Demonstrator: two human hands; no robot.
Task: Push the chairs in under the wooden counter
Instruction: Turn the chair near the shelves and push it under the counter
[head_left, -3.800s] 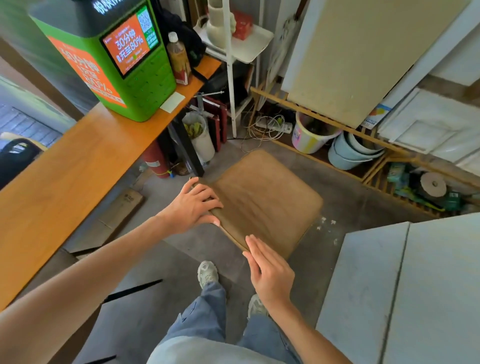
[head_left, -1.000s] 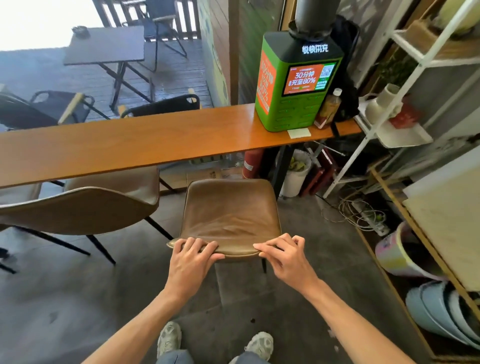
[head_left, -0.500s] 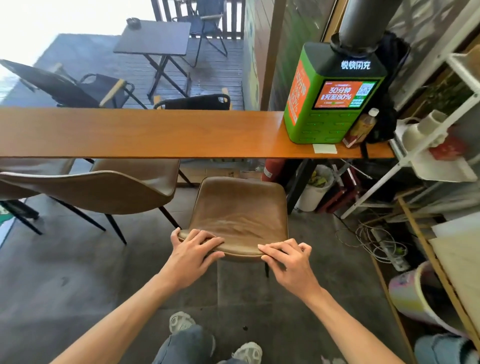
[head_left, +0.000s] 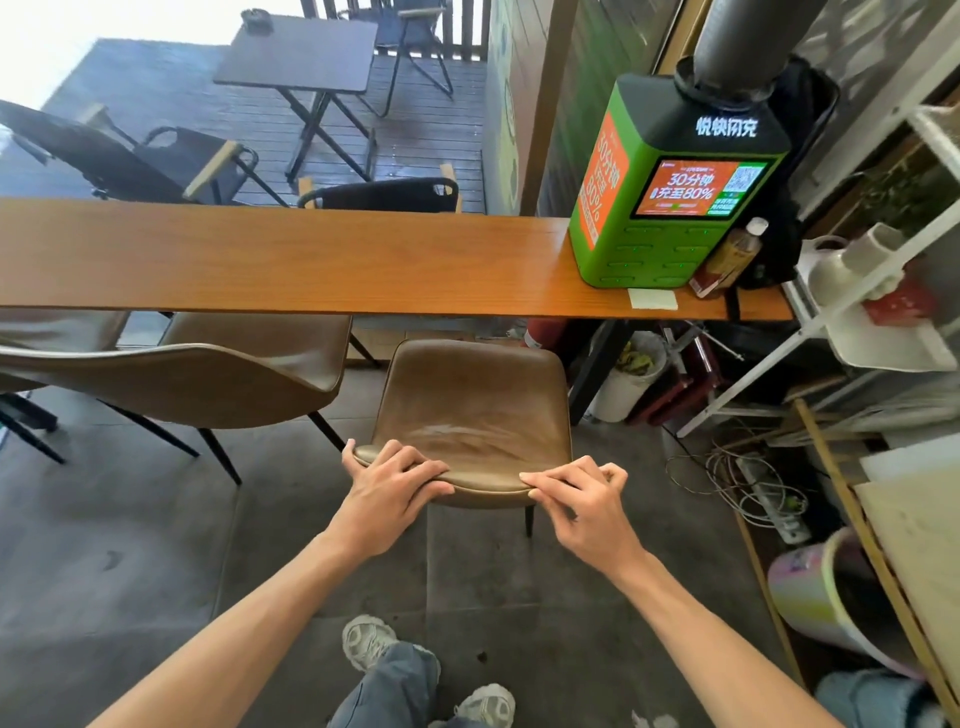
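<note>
A brown leather chair (head_left: 472, 410) faces the long wooden counter (head_left: 291, 260), its seat front just under the counter's near edge. My left hand (head_left: 387, 483) grips the top rim of its backrest on the left. My right hand (head_left: 582, 493) grips the same rim on the right. To the left stands a second brown chair (head_left: 208, 374), its seat partly under the counter. A third brown chair (head_left: 52, 332) shows at the far left edge.
A green charging kiosk (head_left: 670, 192), a bottle (head_left: 730, 257) and a paper note (head_left: 652, 299) sit on the counter's right end. A white shelf (head_left: 857, 322), cables (head_left: 748, 483), a bin (head_left: 628, 374) and buckets (head_left: 831, 597) crowd the right side. Black outdoor chairs and a table lie beyond.
With both hands on its backrest, the chair has slid toward the counter. Nearly four seconds ago it was turned and stood farther right, by the shelves.
</note>
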